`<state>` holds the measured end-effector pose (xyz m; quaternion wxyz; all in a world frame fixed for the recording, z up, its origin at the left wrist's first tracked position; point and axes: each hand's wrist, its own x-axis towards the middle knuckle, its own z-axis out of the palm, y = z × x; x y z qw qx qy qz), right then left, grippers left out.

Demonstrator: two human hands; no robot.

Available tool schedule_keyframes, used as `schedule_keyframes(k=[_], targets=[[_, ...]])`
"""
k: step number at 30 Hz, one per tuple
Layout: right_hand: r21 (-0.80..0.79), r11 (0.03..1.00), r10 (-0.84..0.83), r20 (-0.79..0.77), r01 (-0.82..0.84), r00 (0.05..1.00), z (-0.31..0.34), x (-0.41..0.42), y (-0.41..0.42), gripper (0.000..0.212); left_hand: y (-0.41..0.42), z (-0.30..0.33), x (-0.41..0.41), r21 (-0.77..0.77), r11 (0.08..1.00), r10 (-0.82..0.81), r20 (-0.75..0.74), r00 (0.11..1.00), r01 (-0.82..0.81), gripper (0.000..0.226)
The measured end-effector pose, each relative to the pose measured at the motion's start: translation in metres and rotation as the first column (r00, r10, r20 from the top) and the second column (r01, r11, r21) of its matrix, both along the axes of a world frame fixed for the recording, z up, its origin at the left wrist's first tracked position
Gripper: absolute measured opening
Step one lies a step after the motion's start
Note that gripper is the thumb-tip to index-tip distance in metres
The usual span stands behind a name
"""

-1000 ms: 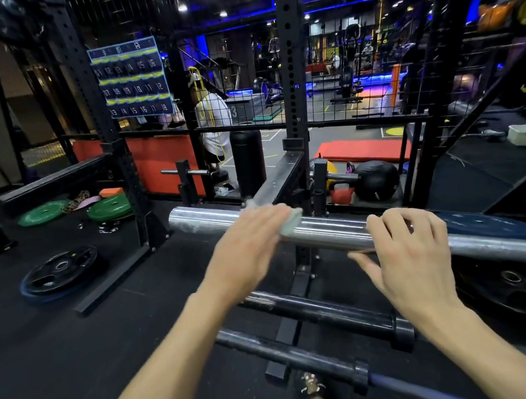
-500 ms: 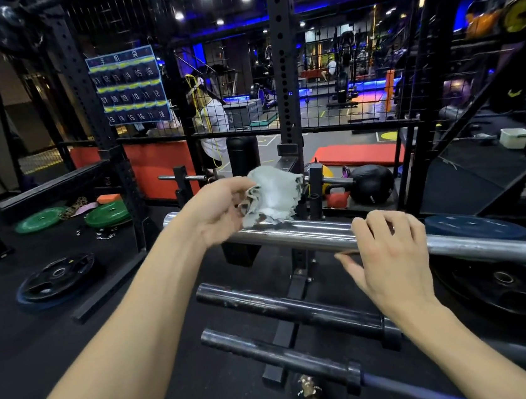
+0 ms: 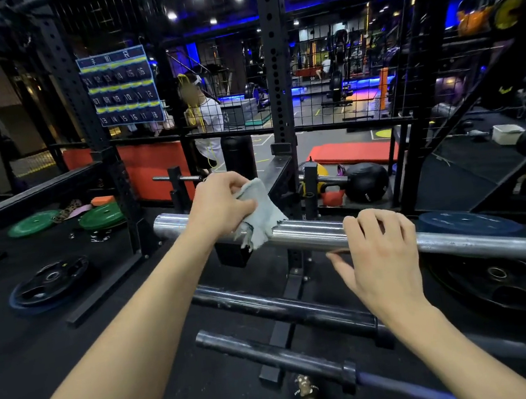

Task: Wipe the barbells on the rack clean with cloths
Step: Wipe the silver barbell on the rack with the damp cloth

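The shiny chrome steel barbell sleeve (image 3: pixel 308 232) lies across the black steel rack (image 3: pixel 280 105), the top one of three bars. My left hand (image 3: pixel 220 209) grips a pale crumpled cloth (image 3: pixel 261 214), whose lower edge touches the sleeve. My right hand (image 3: pixel 380 251) is curled over the bar to steady it. I should wrap the cloth fully around and wipe along.
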<state>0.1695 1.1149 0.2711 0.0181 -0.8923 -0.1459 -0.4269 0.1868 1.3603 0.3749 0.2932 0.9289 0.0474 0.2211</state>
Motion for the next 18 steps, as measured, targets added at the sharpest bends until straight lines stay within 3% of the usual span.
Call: schedule_keyframes(k=[4,8,15,18], targets=[[-0.005,1.0,-0.003,-0.013,0.003,1.0,0.001,-0.001,0.0,0.05,-0.008,-0.007,-0.001,0.19,0.982,-0.045,0.15,0.988,0.016,0.019],[-0.006,1.0,-0.003,-0.056,0.002,0.998,0.003,-0.002,0.001,0.051,-0.011,-0.026,-0.012,0.337,0.904,-0.317,0.119,0.941,0.262,0.022],[-0.082,0.996,0.02,-0.138,-0.031,0.99,0.028,0.001,0.001,0.057,-0.028,-0.06,-0.03,0.331,0.872,-0.439,0.207,0.874,0.36,0.035],[-0.106,0.993,0.01,-0.335,-0.048,0.942,0.052,0.011,0.004,0.066,-0.045,-0.083,-0.028,0.384,0.853,-0.446,0.187,0.875,0.352,0.046]])
